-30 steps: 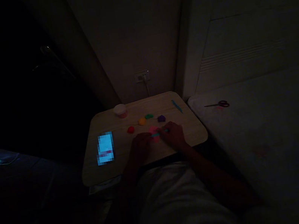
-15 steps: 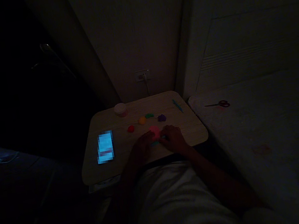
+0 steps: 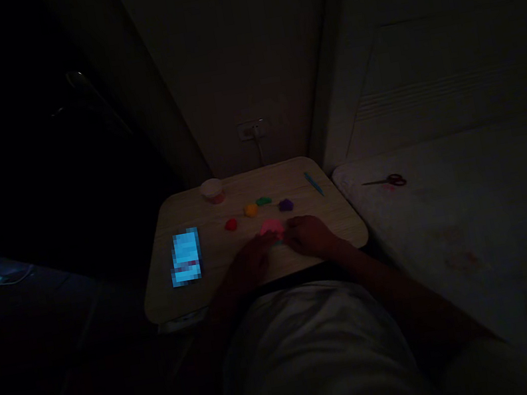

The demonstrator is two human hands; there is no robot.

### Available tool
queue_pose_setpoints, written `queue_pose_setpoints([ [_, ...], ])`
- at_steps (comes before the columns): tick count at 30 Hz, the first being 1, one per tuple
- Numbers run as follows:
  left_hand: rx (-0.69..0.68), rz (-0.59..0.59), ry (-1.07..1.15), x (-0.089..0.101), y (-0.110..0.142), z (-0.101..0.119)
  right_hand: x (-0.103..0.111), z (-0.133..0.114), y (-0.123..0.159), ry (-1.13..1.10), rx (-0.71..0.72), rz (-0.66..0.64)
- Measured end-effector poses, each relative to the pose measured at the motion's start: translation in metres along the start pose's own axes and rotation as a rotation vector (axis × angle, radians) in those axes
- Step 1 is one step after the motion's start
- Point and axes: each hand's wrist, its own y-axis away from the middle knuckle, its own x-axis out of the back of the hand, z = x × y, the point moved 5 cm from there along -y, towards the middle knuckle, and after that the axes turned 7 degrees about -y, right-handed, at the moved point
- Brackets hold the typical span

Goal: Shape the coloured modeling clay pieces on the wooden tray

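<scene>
A pink, roundish, flat piece (image 3: pixel 271 227), apparently modelling clay, lies near the front of a small wooden table. My left hand (image 3: pixel 253 258) reaches over its near edge, with fingers stretched out and touching it. At its right side, my right hand (image 3: pixel 309 236) is closed with curled fingers. What those fingers hold, if anything, is hidden in the dark. Small lumps of red (image 3: pixel 231 225), orange (image 3: pixel 251 210), green (image 3: pixel 263 201) and purple clay (image 3: pixel 286 205) sit in an arc beyond the pink piece.
A lit phone (image 3: pixel 185 258) lies on the table (image 3: pixel 227 284) at the left. A small tub (image 3: pixel 212 191) stands at the back left, a blue pen-like stick (image 3: pixel 314 183) at the back right. Scissors (image 3: pixel 392 180) rest on the pale bed-like surface (image 3: pixel 428 217) to the right.
My left fingers now stretch across the pink piece's near edge. My right hand has shifted slightly right. The teal bit seen below the pink piece is mostly covered now.
</scene>
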Motion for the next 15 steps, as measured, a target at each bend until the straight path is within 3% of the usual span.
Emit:
queue_pose_setpoints([
  [9,-0.018,0.03,-0.04,0.003,0.003,0.006,-0.004,-0.005,0.013,-0.061,0.111,-0.055],
  [15,-0.007,0.122,-0.006,0.009,0.005,-0.001,-0.001,-0.003,0.021,-0.075,0.074,-0.072],
])
